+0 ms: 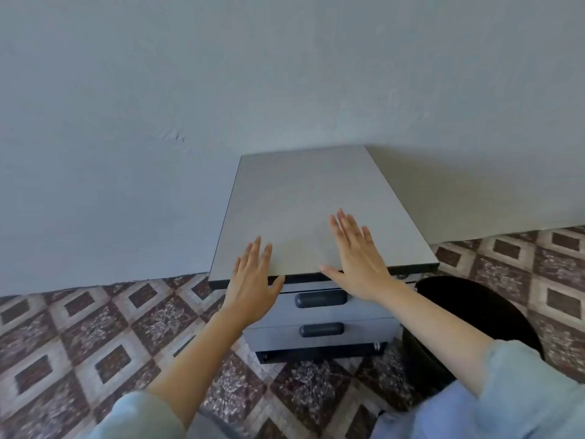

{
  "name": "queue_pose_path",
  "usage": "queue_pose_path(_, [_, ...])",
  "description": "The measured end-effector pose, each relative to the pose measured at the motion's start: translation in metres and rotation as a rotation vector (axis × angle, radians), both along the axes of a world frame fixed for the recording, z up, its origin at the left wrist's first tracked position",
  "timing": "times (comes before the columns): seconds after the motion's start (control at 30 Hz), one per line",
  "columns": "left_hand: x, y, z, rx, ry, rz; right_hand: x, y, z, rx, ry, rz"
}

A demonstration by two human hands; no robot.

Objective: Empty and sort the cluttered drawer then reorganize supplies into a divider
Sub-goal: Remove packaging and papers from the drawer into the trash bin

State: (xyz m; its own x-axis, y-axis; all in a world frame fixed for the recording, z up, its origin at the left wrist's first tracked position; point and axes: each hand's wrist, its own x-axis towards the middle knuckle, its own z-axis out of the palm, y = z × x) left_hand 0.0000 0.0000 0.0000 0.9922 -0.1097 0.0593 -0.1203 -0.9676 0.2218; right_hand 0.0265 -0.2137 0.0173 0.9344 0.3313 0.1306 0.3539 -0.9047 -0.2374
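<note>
As I judge it, the task is at its very start: both drawers of the small grey cabinet (316, 354) look shut, and no supplies or divider are in sight. The left hand (253, 280) and right hand (357, 264) are spread flat with straight fingers, holding nothing, over the near edge of the cabinet's worktop (316, 191). Whether they touch it I cannot tell. The upper drawer (367, 307) lies just below the hands, its dark handle (320, 298) between the two wrists, and the lower drawer (275, 339) is beneath it. Which one holds the clutter is not shown. The next move probably calls for one hand to drop to a handle, curl round it and pull straight toward the person. A black round object (474, 324) stands just right of the cabinet.
</note>
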Motion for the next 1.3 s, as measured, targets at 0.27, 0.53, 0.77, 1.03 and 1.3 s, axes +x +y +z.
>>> queue_pose_path(0.27, [-0.011, 0.004, -0.021, 0.123, -0.039, 0.005, -0.012, -0.014, -0.029, -0.206, 0.01, -0.003])
queue_pose_path(0.53, [-0.013, 0.001, -0.032, 0.201, -0.118, 0.024, -0.015, -0.011, -0.039, -0.175, -0.057, -0.04])
queue_pose_path(0.77, [-0.012, 0.001, -0.035, 0.197, -0.125, 0.027, -0.016, -0.013, -0.035, -0.229, -0.018, -0.013])
queue_pose_path(1.03, [-0.012, 0.002, -0.028, 0.2, -0.074, 0.012, -0.018, -0.012, -0.03, -0.244, 0.017, -0.014])
queue_pose_path(1.3, [-0.022, -0.008, -0.028, 0.211, -0.085, 0.06, -0.033, -0.012, -0.035, -0.196, -0.003, -0.03])
